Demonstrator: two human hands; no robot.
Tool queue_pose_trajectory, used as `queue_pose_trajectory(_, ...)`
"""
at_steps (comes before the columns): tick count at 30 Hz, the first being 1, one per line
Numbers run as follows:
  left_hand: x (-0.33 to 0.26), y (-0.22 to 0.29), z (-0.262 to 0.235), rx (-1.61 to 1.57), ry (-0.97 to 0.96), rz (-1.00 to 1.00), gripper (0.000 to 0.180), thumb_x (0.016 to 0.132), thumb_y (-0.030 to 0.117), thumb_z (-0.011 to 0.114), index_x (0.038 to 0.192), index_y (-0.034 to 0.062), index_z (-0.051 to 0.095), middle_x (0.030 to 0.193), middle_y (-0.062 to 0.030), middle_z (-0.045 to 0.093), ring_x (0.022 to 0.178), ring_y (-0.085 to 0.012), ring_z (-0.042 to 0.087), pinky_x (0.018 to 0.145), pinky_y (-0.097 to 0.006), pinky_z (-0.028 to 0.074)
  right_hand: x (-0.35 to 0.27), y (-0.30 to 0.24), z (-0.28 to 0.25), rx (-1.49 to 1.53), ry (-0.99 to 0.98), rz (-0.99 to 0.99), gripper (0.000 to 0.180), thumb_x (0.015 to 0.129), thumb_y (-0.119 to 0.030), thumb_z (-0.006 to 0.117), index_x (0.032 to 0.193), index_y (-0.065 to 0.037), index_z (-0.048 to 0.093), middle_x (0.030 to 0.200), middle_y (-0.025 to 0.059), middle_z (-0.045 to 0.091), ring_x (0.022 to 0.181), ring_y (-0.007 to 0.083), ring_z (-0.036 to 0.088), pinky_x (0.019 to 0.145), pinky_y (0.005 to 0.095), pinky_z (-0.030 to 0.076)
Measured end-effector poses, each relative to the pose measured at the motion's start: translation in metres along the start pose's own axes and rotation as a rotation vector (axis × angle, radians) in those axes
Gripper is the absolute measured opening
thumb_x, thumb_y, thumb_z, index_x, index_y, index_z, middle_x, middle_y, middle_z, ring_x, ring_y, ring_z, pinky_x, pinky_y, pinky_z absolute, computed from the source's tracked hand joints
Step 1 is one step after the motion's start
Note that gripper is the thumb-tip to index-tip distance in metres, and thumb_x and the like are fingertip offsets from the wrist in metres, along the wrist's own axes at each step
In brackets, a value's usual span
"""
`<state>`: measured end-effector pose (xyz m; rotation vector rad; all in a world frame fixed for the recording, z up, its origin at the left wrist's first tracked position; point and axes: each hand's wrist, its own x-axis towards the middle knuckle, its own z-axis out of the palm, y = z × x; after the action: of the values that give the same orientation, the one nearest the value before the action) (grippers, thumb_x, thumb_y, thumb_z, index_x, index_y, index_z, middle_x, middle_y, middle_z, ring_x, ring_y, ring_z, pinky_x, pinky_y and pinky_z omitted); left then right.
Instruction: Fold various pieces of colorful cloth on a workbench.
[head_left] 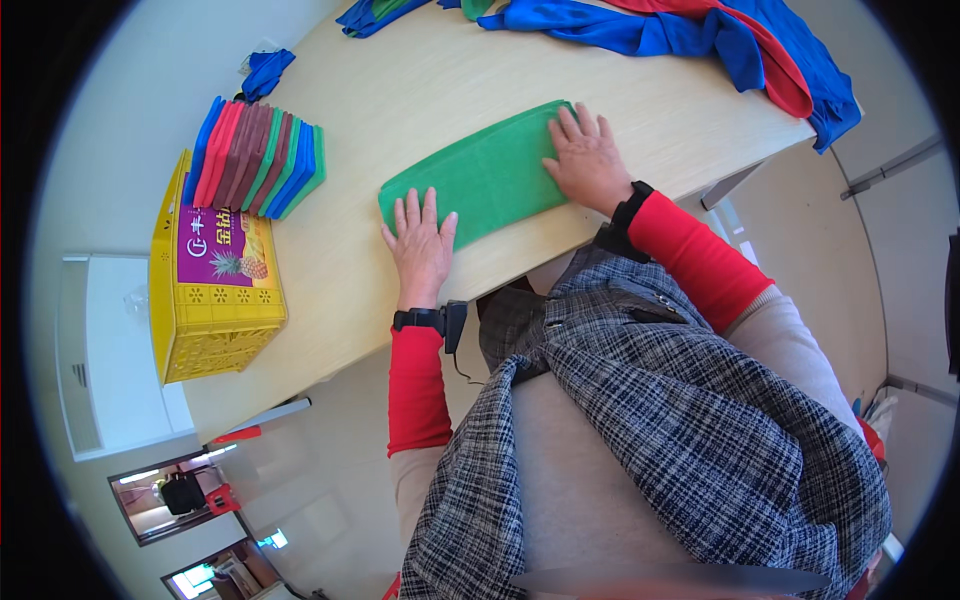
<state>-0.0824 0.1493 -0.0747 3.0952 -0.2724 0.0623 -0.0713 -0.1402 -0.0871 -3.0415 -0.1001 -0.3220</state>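
Observation:
A green cloth (495, 178), folded into a long flat strip, lies on the pale wooden table near its front edge. My left hand (420, 243) rests flat on the strip's left end, fingers spread and pointing away from me. At the other end, my right hand (586, 160) presses down with its palm and outstretched fingers, the fingertips by the far corner. Neither hand grips anything. Both wrists wear black straps, and a small black box hangs beside the left one.
Left on the table (350, 255), a yellow crate (222, 335) carries a row of folded blue, red, brown and green cloths (255, 160). A small blue cloth (267, 73) lies behind it. Loose blue cloths (600, 27) and a red cloth (775, 65) spread along the far right edge.

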Motion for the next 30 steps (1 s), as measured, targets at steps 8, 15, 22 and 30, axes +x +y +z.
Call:
queue_pose_trajectory(8,0.048,0.022,0.019,-0.06,0.004,0.263,0.059,0.105,0.043,0.043,0.157,0.0175,0.035,0.166,-0.009,0.027,0.154,-0.0294,0.019,0.121,-0.06,0.013,0.003,-0.066,0.008,0.231,0.008,-0.322,0.064,0.101,-0.048,0.047,0.149,-0.006,0.046,0.159,0.0154,0.038,0.149,0.0379,0.029,0.12,0.0554,0.023)
queue_pose_trajectory(15,0.055,-0.014,0.024,-0.013,0.043,0.151,0.06,0.105,0.046,0.042,0.158,0.0207,0.033,0.166,-0.0078,0.026,0.154,-0.0295,0.019,0.121,-0.059,0.014,0.009,-0.044,0.019,0.231,0.016,-0.251,0.065,0.101,-0.052,0.045,0.151,-0.01,0.045,0.16,0.0141,0.037,0.15,0.0379,0.027,0.121,0.0555,0.021)
queue_pose_trajectory(22,0.052,-0.041,0.024,-0.039,0.067,-0.015,0.063,0.104,0.05,0.042,0.158,0.0189,0.033,0.165,-0.0098,0.028,0.153,-0.0326,0.022,0.12,-0.061,0.017,0.016,-0.012,0.013,0.136,0.016,-0.109,0.064,0.102,-0.053,0.043,0.153,-0.014,0.042,0.16,0.0138,0.035,0.149,0.0391,0.027,0.12,0.0555,0.023)
queue_pose_trajectory(30,0.032,-0.049,0.026,-0.067,0.066,-0.107,0.066,0.105,0.051,0.039,0.159,0.0144,0.03,0.166,-0.0151,0.023,0.152,-0.0353,0.022,0.119,-0.06,0.018,0.012,0.009,0.017,0.112,0.029,-0.104,0.064,0.103,-0.052,0.042,0.154,-0.013,0.04,0.16,0.0138,0.036,0.148,0.0396,0.028,0.119,0.0565,0.025)
